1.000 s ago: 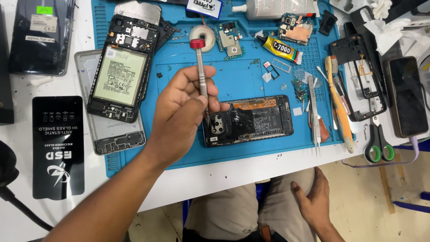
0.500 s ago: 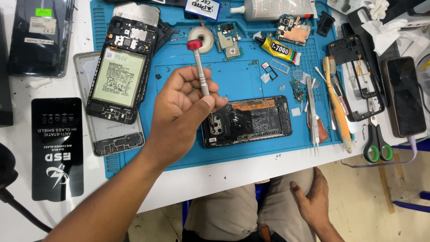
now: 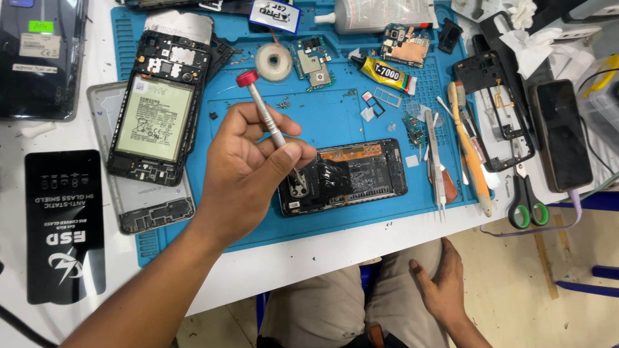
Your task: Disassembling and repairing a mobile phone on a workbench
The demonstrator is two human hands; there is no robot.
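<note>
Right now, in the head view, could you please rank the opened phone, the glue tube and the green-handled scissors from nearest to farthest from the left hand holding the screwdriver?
1. Opened phone: directly under the left hand and screwdriver.
2. Glue tube: up and right, on the mat's far side.
3. Green-handled scissors: far right, off the mat.

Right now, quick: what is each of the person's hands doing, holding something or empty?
Left hand: closed around a red-capped screwdriver, tip down on the opened phone.
Right hand: holds nothing, resting open on the thigh.

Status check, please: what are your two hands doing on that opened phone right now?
Left hand grips red-capped screwdriver, tip on opened phone. Right hand rests on lap, empty. Nothing blocking.
</note>
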